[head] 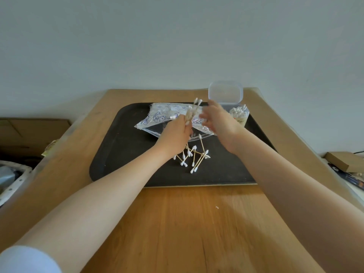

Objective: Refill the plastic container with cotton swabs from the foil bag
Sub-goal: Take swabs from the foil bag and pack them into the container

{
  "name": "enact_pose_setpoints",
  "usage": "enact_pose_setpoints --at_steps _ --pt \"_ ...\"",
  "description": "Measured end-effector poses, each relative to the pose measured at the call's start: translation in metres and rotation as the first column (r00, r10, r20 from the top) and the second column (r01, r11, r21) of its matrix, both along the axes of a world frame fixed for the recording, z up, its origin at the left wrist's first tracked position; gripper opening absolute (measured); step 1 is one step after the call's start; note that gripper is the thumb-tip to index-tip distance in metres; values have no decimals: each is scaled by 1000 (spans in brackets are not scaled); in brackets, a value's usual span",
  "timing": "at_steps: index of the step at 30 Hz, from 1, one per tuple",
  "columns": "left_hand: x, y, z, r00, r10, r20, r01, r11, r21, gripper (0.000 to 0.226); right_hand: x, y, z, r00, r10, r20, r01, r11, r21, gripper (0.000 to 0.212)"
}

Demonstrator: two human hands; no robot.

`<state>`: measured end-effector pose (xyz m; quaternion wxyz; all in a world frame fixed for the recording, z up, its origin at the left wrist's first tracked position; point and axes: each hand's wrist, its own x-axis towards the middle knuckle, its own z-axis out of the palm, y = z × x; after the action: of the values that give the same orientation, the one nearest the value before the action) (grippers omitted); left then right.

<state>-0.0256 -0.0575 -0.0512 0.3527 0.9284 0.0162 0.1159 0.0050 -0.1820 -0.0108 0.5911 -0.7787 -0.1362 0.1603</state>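
Wooden table [197, 223] nearest, bare forearms reaching over it to the black tray [122, 154], the landmark here. Loose cotton swabs [194, 156] scattered on the tray's middle, near side. Just beyond them, left hand [175, 134] lifted above the tray, fingers curled round a small bunch of swabs [192, 112] held upright. Right hand [218, 119] above the tray's far right, blurred, fingers spread, holding nothing that shows. Foil bag [163, 115] lies across the tray's far middle, under both hands. Plastic container [239, 115] at the tray's far right corner, lid [225, 92] open, already well filled with swabs. Step, likely: moving the gathered bunch to the container. Next: align tips, carry right, slot in upright, then collect the loose ones.
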Motion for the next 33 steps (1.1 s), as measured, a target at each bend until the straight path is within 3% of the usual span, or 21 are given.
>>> enact_pose_setpoints --at_steps 3,5,8,13,15,18,20,22,24,28,33 --pt "-5 -1 -4 993 -112 -20 112 994 4 30 -2 -2 4 926 -45 375 28 998 48 43" --pt "-7 -2 -6 990 -138 1 138 990 3 28 -5 -3 6 863 23 505 -8 999 -32 40" --pt "-9 -3 -4 990 -140 10 140 984 -114 28 -5 1 2 790 136 597 4 974 -227 42" --pt "-16 -12 2 989 -150 20 150 960 -238 24 -11 3 -8 641 269 719 -77 955 -288 43" --pt "-18 -14 2 986 -169 8 162 924 -346 28 -11 2 -11 671 252 697 -113 964 -241 49" --pt "-16 -11 7 991 -116 66 134 882 -452 33 -6 -1 -17 854 49 518 -87 995 49 58" --pt "-13 -7 13 988 -21 151 95 856 -508 29 -9 1 -23 986 -97 137 46 941 334 61" --pt "-12 -6 20 976 63 210 74 807 -586 25 -17 7 -31 935 -67 -348 265 783 562 59" --pt "-10 -7 26 958 113 263 76 786 -613 28 -27 15 -36 793 67 -606 424 653 628 60" --pt "-15 -14 30 951 94 295 115 777 -619 28 -32 28 -30 711 226 -666 516 477 712 63" --pt "-24 -19 27 956 80 283 140 725 -675 23 -32 32 -21 692 251 -677 537 447 715 61"
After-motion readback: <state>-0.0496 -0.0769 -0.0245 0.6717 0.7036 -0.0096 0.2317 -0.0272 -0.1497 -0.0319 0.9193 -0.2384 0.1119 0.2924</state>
